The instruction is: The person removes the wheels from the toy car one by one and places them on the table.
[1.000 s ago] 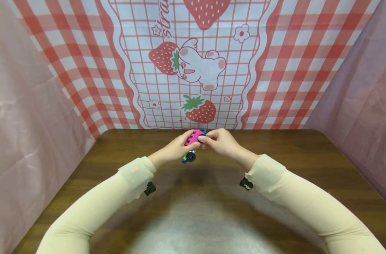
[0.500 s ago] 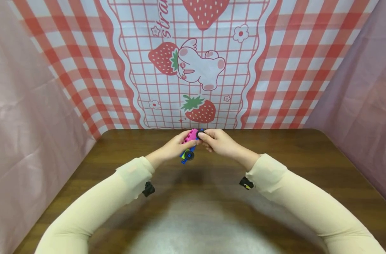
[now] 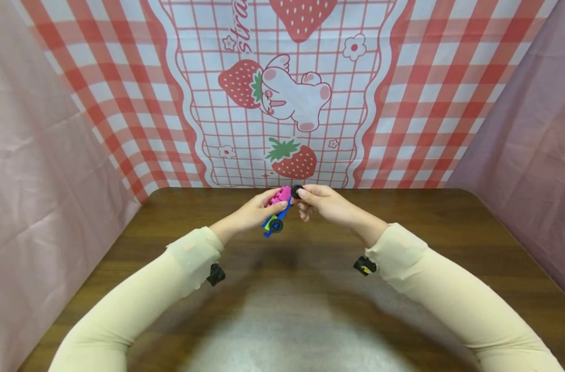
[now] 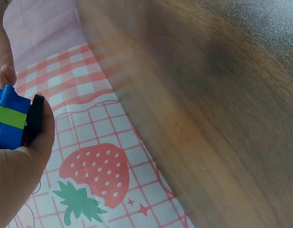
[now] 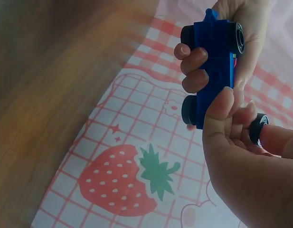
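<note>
My left hand (image 3: 252, 213) grips a toy car built of blocks, raised over the table. It has a pink studded block (image 3: 280, 196) on top, a blue chassis (image 5: 215, 71) and a lime-green strip (image 4: 9, 116). In the right wrist view, the left fingers (image 5: 194, 80) wrap around the underside, and three black wheels sit on the chassis, one (image 5: 188, 110) at its lower left corner. Between thumb and fingers, my right hand (image 3: 328, 207) pinches a loose black wheel (image 5: 259, 128), apart from the chassis near its lower right corner. A right fingertip overlaps the chassis there.
The brown wooden table (image 3: 403, 289) spreads below both hands. A strawberry-print checked cloth (image 3: 403, 93) hangs behind its back edge, and pink curtains (image 3: 45, 155) stand at the sides. A black device (image 3: 216, 274) is strapped under each wrist.
The black wheel in my right fingers has moved slightly up and away from the car's end. The car has turned in my left hand, showing more of its blue side.
</note>
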The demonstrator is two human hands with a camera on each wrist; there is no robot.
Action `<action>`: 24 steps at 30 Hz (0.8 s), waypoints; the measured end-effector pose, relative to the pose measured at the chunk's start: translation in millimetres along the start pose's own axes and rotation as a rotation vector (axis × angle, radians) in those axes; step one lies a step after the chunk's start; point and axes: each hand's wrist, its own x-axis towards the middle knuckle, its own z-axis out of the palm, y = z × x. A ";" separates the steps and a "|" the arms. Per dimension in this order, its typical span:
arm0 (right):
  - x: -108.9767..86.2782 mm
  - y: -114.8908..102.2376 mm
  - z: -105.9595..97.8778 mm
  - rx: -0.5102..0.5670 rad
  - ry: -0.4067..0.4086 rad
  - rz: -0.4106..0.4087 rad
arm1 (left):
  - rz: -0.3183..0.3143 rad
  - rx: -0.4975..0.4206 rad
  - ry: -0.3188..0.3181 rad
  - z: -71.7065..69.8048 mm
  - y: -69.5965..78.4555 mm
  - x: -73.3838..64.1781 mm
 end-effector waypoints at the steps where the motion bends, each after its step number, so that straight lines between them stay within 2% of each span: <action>1: 0.3 0.2 -0.1 0.003 0.002 -0.002 | -0.002 -0.016 -0.009 0.1 -0.4 0.2; 5: 1.5 0.6 -1.1 -0.005 0.027 -0.001 | -0.032 -0.053 -0.014 -0.2 -1.3 0.6; 10: 2.9 1.3 -4.6 -0.015 0.063 0.017 | -0.051 -0.029 -0.003 -1.2 1.1 -0.1; 15: 2.8 3.2 -9.0 -0.027 0.081 0.036 | -0.068 -0.011 -0.023 -1.4 4.0 -1.7; 19: 3.3 6.9 -12.9 -0.025 0.089 0.065 | -0.087 0.042 -0.026 -2.0 4.6 -2.3; 24: 4.6 15.4 -19.5 -0.033 0.110 0.129 | -0.098 0.160 -0.016 -3.8 5.6 -2.9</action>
